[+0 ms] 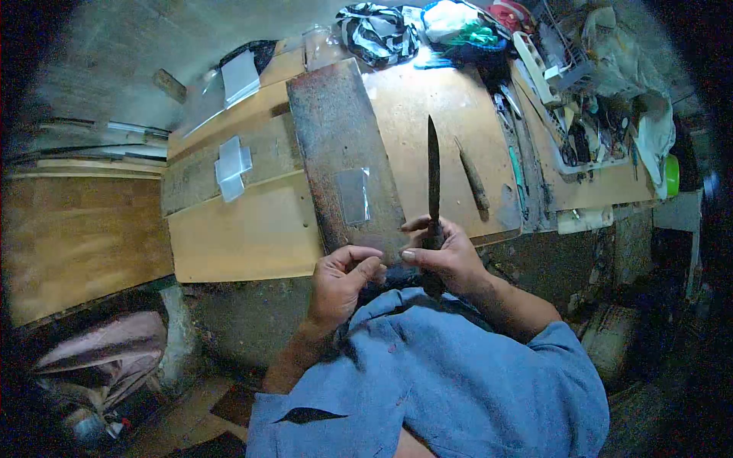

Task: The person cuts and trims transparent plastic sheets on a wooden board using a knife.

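My right hand (450, 256) is closed round the handle of a knife (434, 168), its dark, narrow blade pointing up and away from me. The thumb and forefinger of that hand reach toward my left hand (343, 278). My left fingers are pinched together close to my body; whatever is between them is too small or too transparent to make out. Both hands are at the near end of a long, worn dark board (343, 130). On that board lies a clear plastic piece (353, 196) with a shiny edge.
A pointed tool with a worn handle (474, 183) lies right of the knife. More clear plastic pieces (233, 168) rest on the left of the table (244, 237). A white power strip (536, 69), a tray of tools (588, 160) and bags (378, 34) line the back and right.
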